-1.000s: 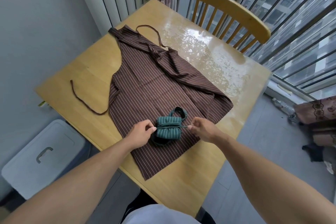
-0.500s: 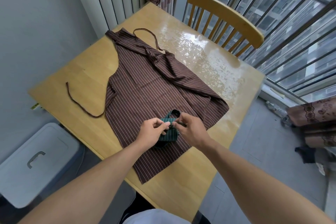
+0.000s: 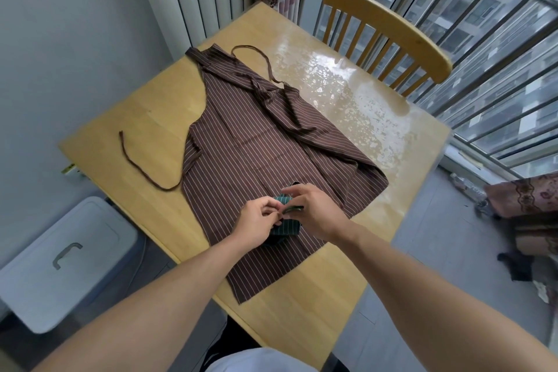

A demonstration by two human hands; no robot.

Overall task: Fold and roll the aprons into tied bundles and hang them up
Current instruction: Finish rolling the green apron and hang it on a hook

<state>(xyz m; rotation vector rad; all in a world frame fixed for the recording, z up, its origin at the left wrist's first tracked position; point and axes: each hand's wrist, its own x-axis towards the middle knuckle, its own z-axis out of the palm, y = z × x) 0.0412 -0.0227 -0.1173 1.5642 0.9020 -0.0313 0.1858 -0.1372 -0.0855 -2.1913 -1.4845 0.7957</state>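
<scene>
Green striped bundle (image 3: 285,228) sits on the brown apron (image 3: 256,142) at the table's (image 3: 157,106) near edge, and with my left hand (image 3: 256,220) and right hand (image 3: 314,211) pinching its tie (image 3: 291,209), I judge any slack could loosen the roll.

Bundle (image 3: 285,228) on apron (image 3: 265,142), apron on table (image 3: 377,118); chair (image 3: 389,36) behind table.

Striped cloth aprons (image 3: 256,142) on a glossy, worn wooden table (image 3: 356,106)
</scene>
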